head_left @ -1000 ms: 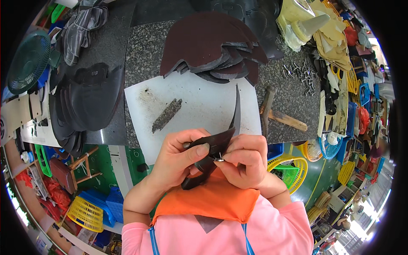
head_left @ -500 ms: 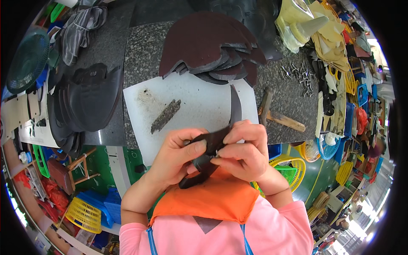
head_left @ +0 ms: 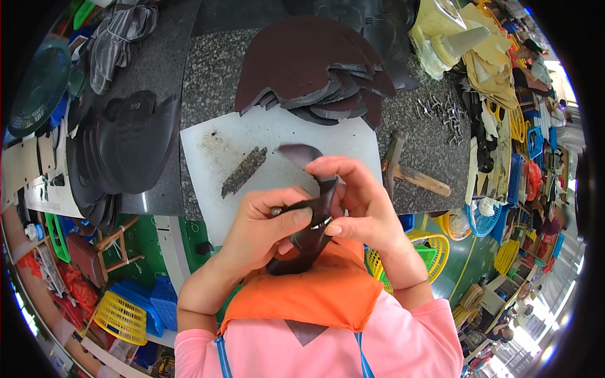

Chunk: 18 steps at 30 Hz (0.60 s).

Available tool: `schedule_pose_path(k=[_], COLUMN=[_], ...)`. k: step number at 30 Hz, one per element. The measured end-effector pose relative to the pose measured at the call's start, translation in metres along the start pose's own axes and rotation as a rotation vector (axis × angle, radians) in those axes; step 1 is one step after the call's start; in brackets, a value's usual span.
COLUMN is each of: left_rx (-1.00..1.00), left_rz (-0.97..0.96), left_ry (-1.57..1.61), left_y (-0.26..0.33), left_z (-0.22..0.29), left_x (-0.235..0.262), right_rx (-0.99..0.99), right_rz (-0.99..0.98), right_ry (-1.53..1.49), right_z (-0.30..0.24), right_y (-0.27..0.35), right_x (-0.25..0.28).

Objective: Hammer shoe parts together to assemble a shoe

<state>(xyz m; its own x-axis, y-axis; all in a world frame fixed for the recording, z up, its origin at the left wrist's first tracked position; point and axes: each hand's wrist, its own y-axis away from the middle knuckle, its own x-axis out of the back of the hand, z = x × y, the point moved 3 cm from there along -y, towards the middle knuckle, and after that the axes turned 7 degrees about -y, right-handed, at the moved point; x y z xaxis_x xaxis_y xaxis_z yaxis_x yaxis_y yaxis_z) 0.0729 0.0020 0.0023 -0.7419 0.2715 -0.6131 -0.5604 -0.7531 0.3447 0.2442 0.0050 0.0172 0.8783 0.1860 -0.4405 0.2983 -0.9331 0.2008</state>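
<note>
Above my orange apron, both hands hold a dark brown, leather-like piece (head_left: 309, 246) that is bent and folded. My left hand (head_left: 268, 220) is closed on its left side, thumb on top; a small rod-like end pokes out beside the index finger. My right hand (head_left: 365, 205) pinches the piece's right side, its fingers curled behind and the thumb in front. A shiny metal bit shows on the piece close to the right thumb. One pointed flap (head_left: 299, 153) reaches out over the white board (head_left: 205, 183). The hands hide part of the folds.
A stack of brown cut pieces (head_left: 296, 57) lies behind the board, with dark moulded pieces (head_left: 135, 148) at left. A dark rough strip (head_left: 244, 171) rests on the board. A wooden-handled hammer (head_left: 422, 179) and scattered metal fittings (head_left: 444, 116) lie at right.
The flap has swung from pointing away on the right to lying leftward over the board. My right hand has moved up and opened its grip wider; my left hand stays nearly still.
</note>
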Motion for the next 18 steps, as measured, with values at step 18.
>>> schedule_pose_path(k=[18], left_rx=[0.088], left_rz=[0.154], left_ry=[-0.245], left_y=[-0.017], left_z=[0.030], left_x=[-0.004], right_rx=[-0.253], right_rz=[-0.171], right_ry=[0.700], right_z=[-0.056], right_y=[-0.032], right_x=[0.013])
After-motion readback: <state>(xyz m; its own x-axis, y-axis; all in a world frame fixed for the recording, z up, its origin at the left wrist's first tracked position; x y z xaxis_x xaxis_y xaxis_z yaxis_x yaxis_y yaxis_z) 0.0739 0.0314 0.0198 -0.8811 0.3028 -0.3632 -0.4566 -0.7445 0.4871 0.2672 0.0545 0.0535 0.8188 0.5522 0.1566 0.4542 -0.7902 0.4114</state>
